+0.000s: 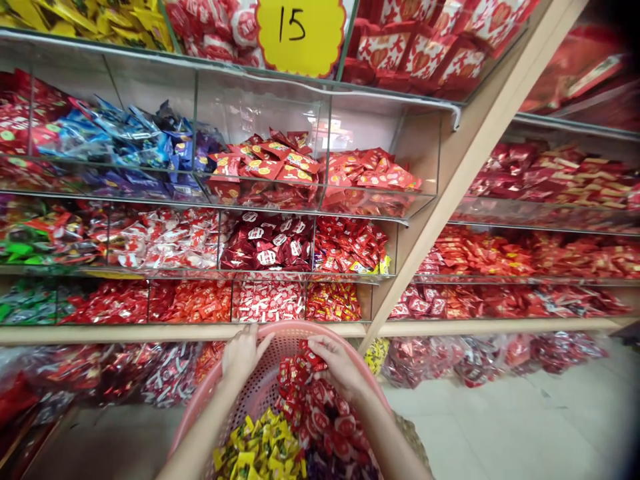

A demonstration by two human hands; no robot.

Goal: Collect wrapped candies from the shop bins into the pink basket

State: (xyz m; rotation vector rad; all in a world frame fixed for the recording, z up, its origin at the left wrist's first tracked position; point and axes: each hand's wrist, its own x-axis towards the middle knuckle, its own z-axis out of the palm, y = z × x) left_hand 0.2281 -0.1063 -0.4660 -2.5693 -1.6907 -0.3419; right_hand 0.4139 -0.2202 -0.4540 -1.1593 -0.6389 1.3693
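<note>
A round pink plastic basket (295, 328) with a perforated wall stands in front of the shelves. My left hand (243, 355) grips its far left rim, fingers over the edge and thumb toward the inside. Inside the basket, at the right, my right hand (337, 363) has its fingers closed on red-wrapped candies (313, 360). Below that hand lie more red candies (295, 377) and larger red-and-white packets (340, 427). Yellow-wrapped candies (265, 443) fill the near left of the basket. Some dark purple wrappers show at the bottom edge, partly behind my right forearm.
Shelves with clear dividers hold candies sorted by wrapper, such as blue packets (125, 133) and maroon packets (267, 243). A yellow sign (300, 37) reads 15. A slanting wooden post (440, 213) parts the racks. Bagged candies (425, 360) sit under the lowest shelf, above pale floor tiles (500, 420).
</note>
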